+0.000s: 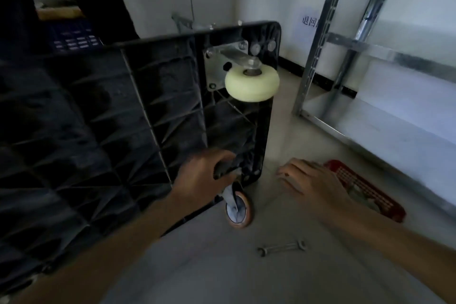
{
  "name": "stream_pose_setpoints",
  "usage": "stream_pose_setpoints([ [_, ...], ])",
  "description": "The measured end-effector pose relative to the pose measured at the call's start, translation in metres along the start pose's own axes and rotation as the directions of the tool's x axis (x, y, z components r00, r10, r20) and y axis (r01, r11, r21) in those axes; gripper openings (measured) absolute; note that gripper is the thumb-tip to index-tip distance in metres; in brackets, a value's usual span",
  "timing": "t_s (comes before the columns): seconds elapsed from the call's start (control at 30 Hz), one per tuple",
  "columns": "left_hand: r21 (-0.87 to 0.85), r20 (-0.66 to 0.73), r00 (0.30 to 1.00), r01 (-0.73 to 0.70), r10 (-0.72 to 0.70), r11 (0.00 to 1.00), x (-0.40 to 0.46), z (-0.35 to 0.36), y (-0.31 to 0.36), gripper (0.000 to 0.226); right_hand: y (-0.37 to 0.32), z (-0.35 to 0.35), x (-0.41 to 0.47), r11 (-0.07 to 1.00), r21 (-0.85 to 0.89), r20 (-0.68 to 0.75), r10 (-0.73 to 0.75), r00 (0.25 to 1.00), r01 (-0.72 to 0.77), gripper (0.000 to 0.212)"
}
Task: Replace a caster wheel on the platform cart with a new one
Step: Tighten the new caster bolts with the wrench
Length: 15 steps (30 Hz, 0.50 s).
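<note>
- Left hand [204, 177] grips the lower corner of the upturned platform cart [103, 118], beside an orange caster wheel [238, 212].
- Right hand [313, 180] hovers relaxed, empty, over a red basket [365, 187].
- A pale caster wheel [252, 83] is mounted above; a wrench [281, 247] lies on the floor [222, 266].

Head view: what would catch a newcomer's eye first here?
The pale cream caster wheel stands out, bolted near the upper corner of the dark platform cart tipped on its side. Below it, the left hand grips the cart's lower corner above an orange-rimmed caster wheel. The right hand hovers by a red basket, a wrench on the floor nearby.
</note>
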<state>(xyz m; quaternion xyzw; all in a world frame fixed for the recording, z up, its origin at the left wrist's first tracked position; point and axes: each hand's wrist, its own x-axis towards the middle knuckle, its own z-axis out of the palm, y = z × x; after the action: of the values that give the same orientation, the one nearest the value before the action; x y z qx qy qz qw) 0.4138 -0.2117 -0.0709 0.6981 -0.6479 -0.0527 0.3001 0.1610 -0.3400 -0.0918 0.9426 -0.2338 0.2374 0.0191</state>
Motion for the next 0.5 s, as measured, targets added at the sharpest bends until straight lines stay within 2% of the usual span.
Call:
stream_pose_setpoints([
  [0.1, -0.015, 0.146, 0.987, 0.073, -0.070, 0.997, -0.021, 0.065, -0.003, 0.040, 0.014, 0.042, -0.044, 0.999, 0.025, 0.303, 0.022, 0.953, -0.031, 0.024],
  [0.23, -0.030, 0.311, 0.939, 0.161, -0.144, 0.987, -0.038, 0.129, -0.004, 0.040, 0.027, 0.102, -0.106, 0.994, 0.063, 0.626, 0.032, 0.779, -0.091, 0.030],
  [0.33, -0.002, 0.406, 0.895, 0.202, -0.184, 0.979, -0.043, 0.163, -0.008, 0.044, 0.029, 0.129, -0.132, 0.994, 0.025, 0.718, 0.053, 0.694, -0.102, 0.036],
  [0.5, -0.014, 0.499, 0.835, 0.276, -0.233, 0.961, -0.049, 0.206, -0.017, 0.045, 0.038, 0.161, -0.146, 0.989, 0.035, 0.722, 0.073, 0.688, -0.143, 0.040],
])
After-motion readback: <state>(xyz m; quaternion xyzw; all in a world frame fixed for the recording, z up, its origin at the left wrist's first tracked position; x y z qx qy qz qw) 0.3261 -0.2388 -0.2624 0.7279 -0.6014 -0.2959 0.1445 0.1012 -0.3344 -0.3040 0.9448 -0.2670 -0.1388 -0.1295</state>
